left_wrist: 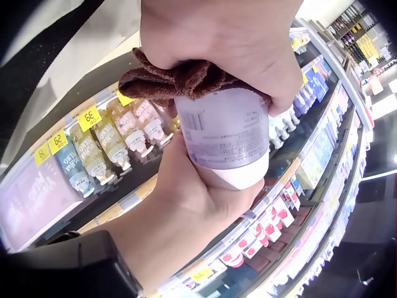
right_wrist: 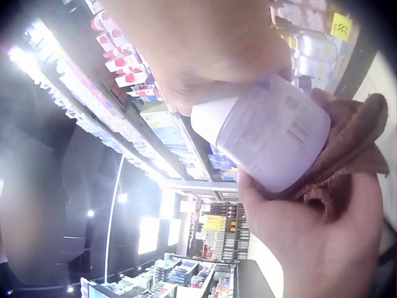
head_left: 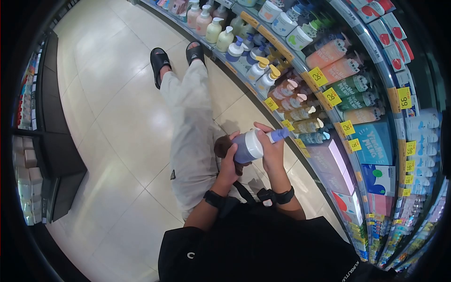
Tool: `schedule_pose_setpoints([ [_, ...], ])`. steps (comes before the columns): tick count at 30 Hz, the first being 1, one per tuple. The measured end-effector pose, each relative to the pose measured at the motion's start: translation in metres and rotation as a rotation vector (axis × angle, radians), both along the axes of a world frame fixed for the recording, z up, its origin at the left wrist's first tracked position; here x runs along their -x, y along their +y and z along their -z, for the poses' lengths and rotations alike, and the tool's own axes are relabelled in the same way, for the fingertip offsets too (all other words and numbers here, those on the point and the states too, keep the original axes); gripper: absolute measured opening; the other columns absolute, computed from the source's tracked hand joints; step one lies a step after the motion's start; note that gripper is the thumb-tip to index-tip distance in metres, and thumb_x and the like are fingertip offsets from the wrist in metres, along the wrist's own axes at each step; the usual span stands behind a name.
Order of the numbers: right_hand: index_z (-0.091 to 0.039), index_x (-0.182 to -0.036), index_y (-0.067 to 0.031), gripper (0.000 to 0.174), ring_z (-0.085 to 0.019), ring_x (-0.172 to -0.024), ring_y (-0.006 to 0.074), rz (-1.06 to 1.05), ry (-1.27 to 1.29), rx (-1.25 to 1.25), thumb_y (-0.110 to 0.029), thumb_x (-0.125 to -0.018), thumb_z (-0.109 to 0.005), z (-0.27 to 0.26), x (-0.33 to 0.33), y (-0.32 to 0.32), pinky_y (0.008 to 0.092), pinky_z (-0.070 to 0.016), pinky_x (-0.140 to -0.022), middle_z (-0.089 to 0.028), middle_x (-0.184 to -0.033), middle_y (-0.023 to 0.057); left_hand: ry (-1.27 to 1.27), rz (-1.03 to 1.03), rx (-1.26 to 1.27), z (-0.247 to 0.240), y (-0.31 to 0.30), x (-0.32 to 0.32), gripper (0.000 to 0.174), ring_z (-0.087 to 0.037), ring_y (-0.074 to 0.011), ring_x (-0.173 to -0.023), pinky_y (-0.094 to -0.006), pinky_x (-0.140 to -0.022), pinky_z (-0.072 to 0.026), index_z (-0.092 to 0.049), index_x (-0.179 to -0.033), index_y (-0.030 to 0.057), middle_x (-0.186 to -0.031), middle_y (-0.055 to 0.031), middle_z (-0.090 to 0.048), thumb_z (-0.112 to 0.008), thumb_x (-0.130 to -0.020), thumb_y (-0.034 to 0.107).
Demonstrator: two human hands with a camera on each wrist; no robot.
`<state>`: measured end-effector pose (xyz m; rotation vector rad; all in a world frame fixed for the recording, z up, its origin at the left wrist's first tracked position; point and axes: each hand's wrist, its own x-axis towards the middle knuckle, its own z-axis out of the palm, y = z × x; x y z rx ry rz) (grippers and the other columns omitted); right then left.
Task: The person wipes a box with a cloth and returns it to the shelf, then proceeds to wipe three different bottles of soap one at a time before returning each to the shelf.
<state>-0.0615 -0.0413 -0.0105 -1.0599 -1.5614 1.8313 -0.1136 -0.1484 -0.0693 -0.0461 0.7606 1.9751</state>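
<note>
A lilac pump bottle [head_left: 245,144] with a white shoulder and a purple pump head [head_left: 280,135] is held tilted in front of the body. My left hand [head_left: 229,163] holds a brown cloth [head_left: 222,147] around the bottle's base, thumb along its side. Around the white shoulder, just below the pump, my right hand [head_left: 273,152] grips the bottle. In the left wrist view the bunched cloth [left_wrist: 186,81] covers the base, and printed text and a barcode show on the bottle [left_wrist: 226,130]. The right wrist view shows the cloth [right_wrist: 347,149] between the left palm and the bottle's base.
Shelves with several pump bottles [head_left: 226,38], yellow price tags [head_left: 317,76] and boxes [head_left: 373,143] curve along the right side. A dark display unit [head_left: 66,183] stands at the left. Tiled floor [head_left: 117,141] lies between them, with the person's sandalled feet ahead.
</note>
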Motion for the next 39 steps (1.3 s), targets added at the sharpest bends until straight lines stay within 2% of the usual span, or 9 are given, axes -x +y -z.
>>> schedule_pose_setpoints([
  [2,-0.063,-0.108,0.0033,0.027,-0.062,-0.095,0.0208,0.071,0.113,0.072,-0.006,-0.083,-0.062,0.005,-0.004,-0.005,0.0300,-0.0472,-0.084,-0.064,-0.106,0.0161,-0.048,0.021,-0.028,-0.002,-0.002,-0.001,0.057,-0.061,-0.0260,-0.100,-0.0371,-0.071,-0.0575,-0.036,-0.134,0.0074,-0.123,-0.0127,-0.052,-0.045,-0.091,0.044],
  [6,-0.066,-0.106,0.0018,0.029,-0.060,-0.102,0.0277,-0.576,0.228,-0.221,-0.004,-0.077,-0.063,-0.002,-0.019,0.029,0.0358,-0.0445,-0.091,-0.063,-0.108,0.0200,-0.380,0.183,-0.135,0.001,0.001,-0.001,0.054,-0.062,-0.0254,-0.097,-0.0353,-0.066,-0.0579,-0.044,-0.128,0.0080,-0.117,-0.0129,-0.057,-0.044,-0.090,0.047],
  [9,-0.064,-0.107,0.0012,0.029,-0.060,-0.098,0.0228,-0.670,0.139,-0.389,-0.008,-0.080,-0.064,-0.017,-0.014,0.031,0.0324,-0.0453,-0.087,-0.064,-0.104,0.0161,-0.476,0.328,-0.177,0.004,-0.005,0.002,0.053,-0.061,-0.0217,-0.100,-0.0347,-0.074,-0.0553,-0.044,-0.130,0.0086,-0.113,-0.0113,-0.059,-0.046,-0.091,0.045],
  [16,-0.060,-0.113,0.0018,0.030,-0.060,-0.093,0.0168,0.087,-0.042,0.024,-0.013,-0.087,-0.062,-0.003,-0.004,-0.006,0.0271,-0.0470,-0.082,-0.063,-0.105,0.0131,-0.048,-0.012,-0.047,0.005,0.000,-0.003,0.059,-0.056,-0.0266,-0.109,-0.0404,-0.085,-0.0529,-0.034,-0.137,0.0087,-0.133,-0.0138,-0.043,-0.047,-0.088,0.040],
  [19,-0.062,-0.111,0.0007,0.029,-0.059,-0.090,0.0144,-0.024,0.002,0.122,-0.012,-0.085,-0.065,-0.002,-0.005,-0.001,0.0278,-0.0465,-0.081,-0.063,-0.100,0.0094,-0.149,-0.042,-0.134,0.000,-0.004,0.000,0.057,-0.052,-0.0257,-0.113,-0.0378,-0.081,-0.0541,-0.033,-0.137,0.0088,-0.126,-0.0126,-0.048,-0.051,-0.089,0.032],
  [22,-0.060,-0.114,0.0011,0.033,-0.059,-0.094,0.0159,-0.541,0.204,-0.302,-0.011,-0.084,-0.065,-0.004,-0.008,0.023,0.0288,-0.0462,-0.084,-0.063,-0.104,0.0101,-0.401,0.079,-0.245,0.002,0.000,0.003,0.057,-0.053,-0.0262,-0.113,-0.0394,-0.079,-0.0551,-0.034,-0.137,0.0095,-0.127,-0.0133,-0.049,-0.051,-0.089,0.034],
  [25,-0.056,-0.120,0.0025,0.044,-0.058,-0.103,0.0223,-0.633,0.117,-0.083,-0.017,-0.082,-0.065,-0.021,-0.008,0.028,0.0351,-0.0424,-0.093,-0.061,-0.115,0.0138,-0.412,0.230,-0.255,0.004,-0.004,0.003,0.057,-0.057,-0.0283,-0.109,-0.0430,-0.078,-0.0554,-0.039,-0.133,0.0095,-0.125,-0.0126,-0.053,-0.048,-0.089,0.044],
  [33,-0.059,-0.111,0.0035,0.029,-0.059,-0.101,0.0192,0.121,0.164,0.130,-0.013,-0.087,-0.063,-0.005,0.001,0.001,0.0305,-0.0453,-0.089,-0.061,-0.114,0.0153,-0.108,0.038,-0.096,0.004,-0.003,0.003,0.054,-0.056,-0.0284,-0.109,-0.0453,-0.078,-0.0556,-0.033,-0.136,0.0131,-0.130,-0.0125,-0.044,-0.051,-0.089,0.033],
  [39,-0.058,-0.111,0.0023,0.031,-0.049,-0.120,0.0248,-0.353,0.210,-0.074,-0.004,-0.081,-0.061,-0.014,-0.013,0.017,0.0367,-0.0370,-0.102,-0.053,-0.128,0.0176,-0.325,0.092,-0.219,-0.013,-0.005,0.004,0.055,-0.058,-0.0289,-0.104,-0.0419,-0.076,-0.0548,-0.032,-0.136,0.0122,-0.125,-0.0136,-0.049,-0.050,-0.090,0.036],
])
